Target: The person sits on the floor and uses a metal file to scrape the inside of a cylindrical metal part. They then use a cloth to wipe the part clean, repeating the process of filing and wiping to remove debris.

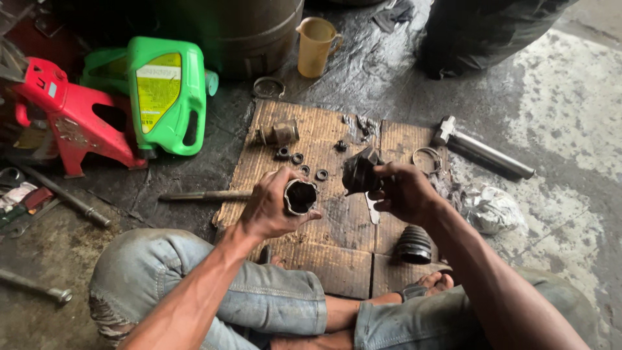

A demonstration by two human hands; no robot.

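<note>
Oil-stained concrete floor point(570, 97) of a workshop, with a greasy sheet of corrugated cardboard point(337, 259) laid flat as a work mat before a seated person in torn jeans. Left hand point(269, 207): fingers closed around a short metal joint housing point(300, 196), its open, grease-lined mouth turned toward the camera, held above the cardboard. Right hand point(402, 191): fingers pinched on a black rubber boot point(360, 172), raised just beside the housing but apart from it. On the cardboard: a second ribbed rubber boot point(414, 245) near the right forearm, several small dark rings point(304, 162), a cylindrical metal part point(277, 133) and a wire clamp ring point(427, 159). A long steel rod point(204, 195) lies across the cardboard's left edge. Left of the mat: a green oil jug point(167, 94) and a red jack stand point(71, 116). Behind: a yellowish measuring jug point(316, 45). Right: a hammer point(483, 148) and crumpled plastic wrap point(489, 209).
</note>
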